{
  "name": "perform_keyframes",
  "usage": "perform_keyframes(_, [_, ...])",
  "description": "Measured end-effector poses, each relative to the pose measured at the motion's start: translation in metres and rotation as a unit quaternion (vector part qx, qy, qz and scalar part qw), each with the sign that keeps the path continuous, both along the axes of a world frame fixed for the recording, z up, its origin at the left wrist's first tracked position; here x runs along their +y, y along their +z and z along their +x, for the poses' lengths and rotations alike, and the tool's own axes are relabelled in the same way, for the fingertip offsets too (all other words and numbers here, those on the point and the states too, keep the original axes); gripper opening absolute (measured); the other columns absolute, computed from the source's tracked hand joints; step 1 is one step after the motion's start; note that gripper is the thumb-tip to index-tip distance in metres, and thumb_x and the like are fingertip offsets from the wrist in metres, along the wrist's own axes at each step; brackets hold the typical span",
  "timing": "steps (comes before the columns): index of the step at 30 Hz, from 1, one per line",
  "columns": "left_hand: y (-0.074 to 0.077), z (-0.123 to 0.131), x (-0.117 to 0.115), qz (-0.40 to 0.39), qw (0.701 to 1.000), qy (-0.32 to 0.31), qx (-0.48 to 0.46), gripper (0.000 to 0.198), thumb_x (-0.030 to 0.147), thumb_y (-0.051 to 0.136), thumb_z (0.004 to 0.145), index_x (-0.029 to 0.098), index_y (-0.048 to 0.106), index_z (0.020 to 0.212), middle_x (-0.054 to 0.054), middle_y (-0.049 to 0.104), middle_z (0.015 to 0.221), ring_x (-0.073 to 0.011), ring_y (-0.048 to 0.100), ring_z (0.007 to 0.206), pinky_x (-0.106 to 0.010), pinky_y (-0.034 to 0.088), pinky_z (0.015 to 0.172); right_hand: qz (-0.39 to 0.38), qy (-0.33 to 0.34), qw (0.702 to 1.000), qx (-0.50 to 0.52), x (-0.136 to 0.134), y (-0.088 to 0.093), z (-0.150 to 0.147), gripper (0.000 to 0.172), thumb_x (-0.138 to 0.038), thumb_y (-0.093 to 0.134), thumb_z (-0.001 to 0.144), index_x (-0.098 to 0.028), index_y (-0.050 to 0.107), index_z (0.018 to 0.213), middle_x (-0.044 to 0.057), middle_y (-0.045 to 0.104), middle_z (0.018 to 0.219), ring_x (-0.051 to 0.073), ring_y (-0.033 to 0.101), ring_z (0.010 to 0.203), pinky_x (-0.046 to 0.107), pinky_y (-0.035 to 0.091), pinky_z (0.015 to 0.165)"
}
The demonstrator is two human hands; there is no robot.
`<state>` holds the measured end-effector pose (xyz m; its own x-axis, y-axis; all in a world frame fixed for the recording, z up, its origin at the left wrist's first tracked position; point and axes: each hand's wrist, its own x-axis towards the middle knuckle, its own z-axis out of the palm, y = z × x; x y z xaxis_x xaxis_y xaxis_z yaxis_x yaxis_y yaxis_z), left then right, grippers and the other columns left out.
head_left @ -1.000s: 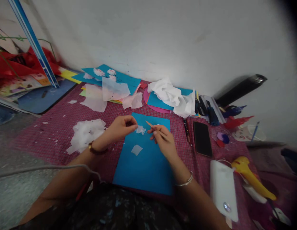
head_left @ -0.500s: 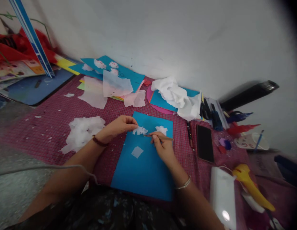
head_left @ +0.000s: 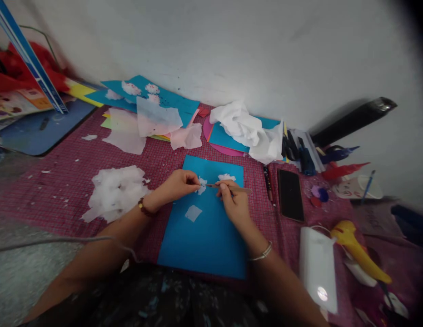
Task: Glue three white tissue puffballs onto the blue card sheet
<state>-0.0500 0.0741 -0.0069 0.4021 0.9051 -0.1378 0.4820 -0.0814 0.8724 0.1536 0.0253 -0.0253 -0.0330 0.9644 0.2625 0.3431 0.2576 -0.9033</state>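
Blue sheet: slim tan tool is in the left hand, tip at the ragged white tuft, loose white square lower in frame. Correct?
Wrong hand: the head view shows the slim tan tool in the right hand. The rest holds: its tip is at the ragged white tuft, and the loose white square lies lower in frame on the blue sheet.

"What's that blue sheet (head_left: 201, 245) like?"

"Plain and flat, longer from near to far than across, slightly skewed."

"And the ragged white tuft (head_left: 201, 186)?"

"Crumpled, at the sheet's far left part. From here I can't tell whether it's resting or lifted."

"There's a second tuft (head_left: 226, 177), surely?"

"Yes, to its right and slightly farther, its near side partly hidden."

"The small pale square (head_left: 193, 213)?"

"Thin, lying flat, turned cornerwise, nearer than both tufts."

"And the slim wooden stick (head_left: 243, 189)?"

"Held almost level, dark tip leftward, right beside the ragged one."
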Motion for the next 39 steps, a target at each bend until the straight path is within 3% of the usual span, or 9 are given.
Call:
perform_keyframes(4, [-0.005,0.006,0.0,0.02,1.0,0.018,0.009,0.01,0.023,0.061,0.072,0.015,0.064,0.067,0.0,0.065,0.066,-0.0118,0.057,0.061,-0.021,0.041,0.056,0.018,-0.042,0.997,0.069,-0.005,0.006,-0.001,0.024,-0.033,0.044,0.095,-0.021,0.06,0.083,-0.001,0.058,0.062,0.014,0.055,0.053,0.027,0.046,0.053])
perform_keyframes(7, [-0.002,0.008,0.0,0.026,0.999,0.03,0.024,0.009,0.022,0.061,0.071,0.015,0.063,0.066,0.001,0.063,0.064,-0.0109,0.055,0.059,-0.02,0.038,0.054,0.009,-0.031,0.996,0.081,-0.007,0.007,-0.003,0.024,-0.035,0.044,0.095,-0.022,0.059,0.082,-0.002,0.057,0.061,0.014,0.054,0.052,0.027,0.045,0.052])
perform_keyframes(15, [0.0,0.012,0.0,0.044,0.997,0.047,0.043,0.009,0.021,0.061,0.07,0.015,0.061,0.064,0.002,0.06,0.059,-0.0104,0.052,0.056,-0.02,0.035,0.052,-0.012,0.031,0.999,0.002,-0.003,-0.005,-0.005,0.026,-0.038,0.042,0.096,-0.022,0.061,0.091,0.001,0.061,0.071,0.016,0.058,0.06,0.028,0.046,0.057])
perform_keyframes(19, [0.002,0.01,0.001,0.029,0.998,0.057,-0.005,0.014,0.028,0.064,0.073,0.015,0.063,0.071,0.001,0.062,0.065,-0.0113,0.054,0.06,-0.021,0.038,0.054,0.007,0.048,0.997,-0.052,-0.001,-0.006,-0.005,0.025,-0.035,0.041,0.097,-0.023,0.062,0.093,0.002,0.063,0.074,0.017,0.06,0.064,0.029,0.046,0.061])
perform_keyframes(22, [0.005,0.004,0.004,0.048,0.993,0.1,-0.049,0.022,0.036,0.063,0.077,0.015,0.062,0.075,0.001,0.06,0.067,-0.011,0.052,0.061,-0.021,0.039,0.056,0.013,0.057,0.995,-0.083,0.0,-0.005,-0.006,0.025,-0.034,0.04,0.097,-0.023,0.062,0.095,0.002,0.065,0.077,0.017,0.061,0.067,0.03,0.047,0.063])
perform_keyframes(27, [0.006,-0.001,0.007,0.048,0.984,0.153,-0.083,0.026,0.039,0.058,0.082,0.016,0.057,0.071,0.003,0.049,0.062,-0.0091,0.042,0.056,-0.021,0.034,0.052,-0.003,0.073,0.993,-0.094,0.001,-0.006,-0.007,0.026,-0.035,0.039,0.098,-0.023,0.063,0.101,0.003,0.067,0.081,0.017,0.063,0.067,0.03,0.049,0.062])
perform_keyframes(31, [0.006,0.0,0.006,0.036,0.986,0.138,-0.085,0.026,0.038,0.058,0.08,0.015,0.057,0.069,0.003,0.049,0.061,-0.0099,0.043,0.057,-0.022,0.034,0.052,-0.014,0.093,0.992,-0.086,0.001,-0.008,-0.008,0.026,-0.034,0.04,0.097,-0.023,0.063,0.103,0.004,0.067,0.086,0.017,0.063,0.068,0.03,0.05,0.062])
perform_keyframes(34, [0.003,0.001,0.006,0.035,0.987,0.13,-0.087,0.025,0.038,0.058,0.08,0.015,0.058,0.07,0.003,0.05,0.062,-0.0102,0.045,0.058,-0.022,0.035,0.053,-0.021,0.079,0.995,-0.056,0.0,-0.007,-0.007,0.025,-0.035,0.041,0.097,-0.023,0.063,0.102,0.003,0.066,0.082,0.016,0.062,0.065,0.03,0.049,0.06])
perform_keyframes(39, [0.008,-0.007,0.009,0.035,0.98,0.163,-0.109,0.025,0.038,0.058,0.081,0.016,0.058,0.071,0.002,0.053,0.063,-0.0095,0.045,0.056,-0.021,0.035,0.052,-0.038,-0.011,0.995,0.093,0.0,-0.005,-0.005,0.027,-0.041,0.043,0.096,-0.021,0.059,0.088,0.001,0.062,0.067,0.016,0.057,0.055,0.028,0.048,0.051])
